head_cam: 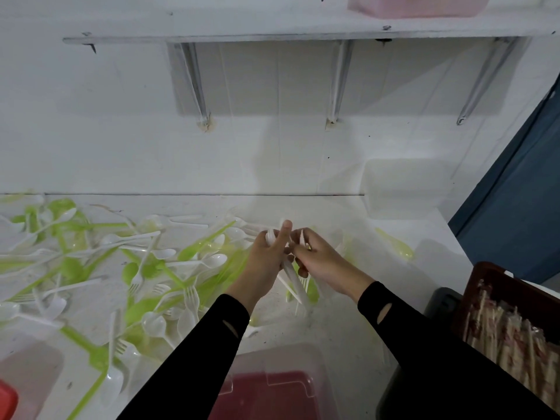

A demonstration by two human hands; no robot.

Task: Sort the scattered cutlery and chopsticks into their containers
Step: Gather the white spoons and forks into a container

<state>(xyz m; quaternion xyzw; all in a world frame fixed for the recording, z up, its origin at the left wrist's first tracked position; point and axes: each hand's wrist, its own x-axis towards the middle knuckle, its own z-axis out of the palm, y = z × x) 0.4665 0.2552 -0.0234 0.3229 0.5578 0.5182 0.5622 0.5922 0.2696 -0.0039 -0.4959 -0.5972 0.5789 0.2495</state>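
Observation:
White and green plastic forks and spoons (145, 268) lie scattered over the left and middle of the white table (333, 322). My left hand (266, 262) and my right hand (318, 256) meet above the table's middle. Between them they hold a bundle of white plastic cutlery (292, 278), handles pointing down toward me. My left hand grips the bundle with its forefinger stretched up. My right hand's fingers curl round the same bundle from the right. A lone green spoon (394, 242) lies to the right.
A dark red crate (485, 286) with wrapped chopsticks (515, 338) stands at the right edge. A clear tub (272, 386) over something red sits at the near edge between my arms. Another clear tub (403, 186) stands at the back right. A shelf (272, 34) hangs above.

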